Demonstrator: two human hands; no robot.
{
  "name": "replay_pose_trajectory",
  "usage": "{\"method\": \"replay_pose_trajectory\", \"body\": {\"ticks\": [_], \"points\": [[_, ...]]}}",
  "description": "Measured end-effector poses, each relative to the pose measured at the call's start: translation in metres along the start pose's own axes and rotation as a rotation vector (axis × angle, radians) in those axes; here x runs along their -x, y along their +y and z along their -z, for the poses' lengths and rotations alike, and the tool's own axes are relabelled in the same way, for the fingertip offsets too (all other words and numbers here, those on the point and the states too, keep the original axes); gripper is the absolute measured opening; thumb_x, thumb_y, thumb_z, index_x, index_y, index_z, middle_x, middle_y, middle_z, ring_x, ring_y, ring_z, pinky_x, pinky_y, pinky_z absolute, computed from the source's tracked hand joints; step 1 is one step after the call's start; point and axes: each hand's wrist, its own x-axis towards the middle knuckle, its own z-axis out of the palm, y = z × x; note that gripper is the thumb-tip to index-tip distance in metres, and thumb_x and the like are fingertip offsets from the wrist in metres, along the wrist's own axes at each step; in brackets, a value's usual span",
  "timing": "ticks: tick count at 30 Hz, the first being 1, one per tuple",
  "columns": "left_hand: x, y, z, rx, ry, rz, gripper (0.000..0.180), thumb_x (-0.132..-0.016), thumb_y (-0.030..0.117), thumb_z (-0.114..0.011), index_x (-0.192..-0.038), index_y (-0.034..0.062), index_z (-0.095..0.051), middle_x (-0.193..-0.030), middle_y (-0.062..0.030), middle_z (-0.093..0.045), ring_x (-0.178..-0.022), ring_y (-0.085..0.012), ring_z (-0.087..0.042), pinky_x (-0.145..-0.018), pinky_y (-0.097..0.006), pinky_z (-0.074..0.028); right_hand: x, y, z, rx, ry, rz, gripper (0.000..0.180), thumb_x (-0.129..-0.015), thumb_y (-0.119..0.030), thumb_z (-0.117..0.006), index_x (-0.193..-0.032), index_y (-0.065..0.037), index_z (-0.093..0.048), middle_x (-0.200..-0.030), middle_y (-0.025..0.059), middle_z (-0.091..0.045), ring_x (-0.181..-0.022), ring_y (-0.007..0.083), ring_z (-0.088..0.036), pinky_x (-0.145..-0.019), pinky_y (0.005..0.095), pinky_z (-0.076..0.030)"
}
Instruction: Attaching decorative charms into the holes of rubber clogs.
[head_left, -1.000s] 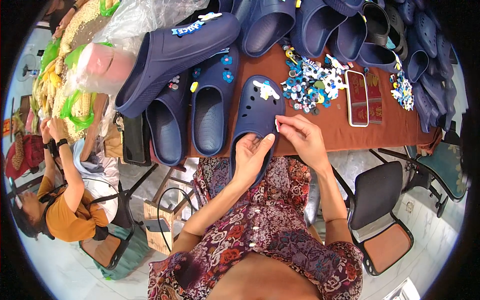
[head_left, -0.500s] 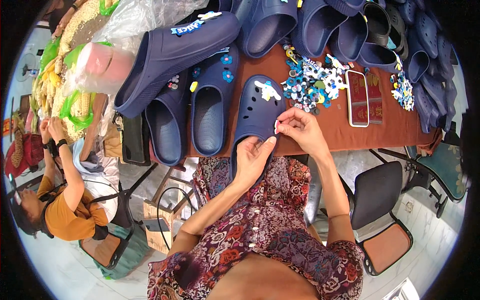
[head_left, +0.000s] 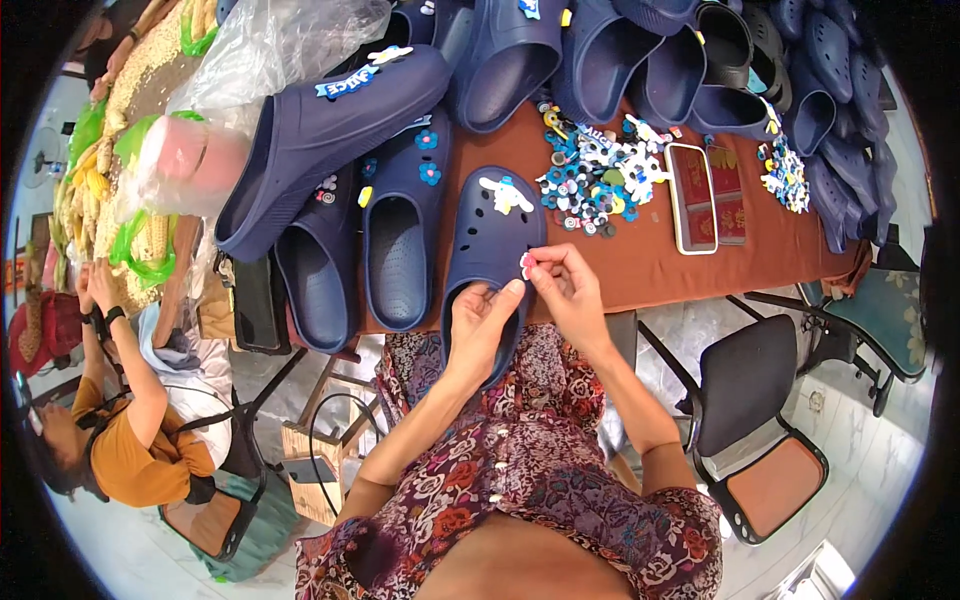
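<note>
A dark blue clog (head_left: 492, 240) with holes in its upper lies at the table's front edge, its heel end toward me. My left hand (head_left: 478, 328) grips it, fingers tucked into the foot opening and thumb on the outside. Between the thumb and fingers of my right hand (head_left: 568, 290) is a small pink and white shoe charm (head_left: 528, 264), held against the right side of the clog's upper. Whether its peg sits in a hole is hidden. A white character charm (head_left: 507, 195) is fixed near the toe.
Loose charms (head_left: 600, 175) lie in a pile beyond my right hand, beside a white-framed phone (head_left: 691, 198). More blue clogs (head_left: 400, 240) stand left and behind. A co-worker (head_left: 150, 430) sits at far left near corn cobs (head_left: 160, 212). An office chair (head_left: 750, 385) stands right.
The view has shifted, so the table things sit a little further left. My right hand still pinches the charm at the clog's side, and its pink face now shows more.
</note>
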Motion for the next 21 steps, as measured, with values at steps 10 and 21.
{"method": "replay_pose_trajectory", "body": {"ticks": [10, 21], "points": [[-0.008, 0.013, 0.000, 0.653, 0.145, 0.118, 0.047, -0.089, 0.038, -0.057, -0.122, 0.0046, -0.049, -0.121, -0.0102, -0.053, -0.117, -0.0247, -0.049, -0.104, -0.039, -0.035, 0.010, -0.005, -0.003, 0.245, 0.093, 0.160, 0.020, -0.089, -0.007, -0.062, -0.108, 0.000, -0.060, -0.096, 0.0051, -0.056, -0.082, 0.0106, -0.057, -0.072, 0.0245, -0.047], [0.013, 0.015, -0.005, 0.621, 0.126, 0.131, 0.046, -0.090, 0.034, -0.054, -0.127, 0.0085, -0.047, -0.130, -0.0084, -0.049, -0.126, -0.0263, -0.042, -0.109, -0.043, -0.031, -0.047, -0.040, 0.066, 0.879, 0.437, 0.374, 0.015, -0.087, -0.004, -0.058, -0.101, -0.004, -0.064, -0.089, 0.0108, -0.057, -0.074, 0.0234, -0.060, -0.064, 0.0338, -0.048]]}}
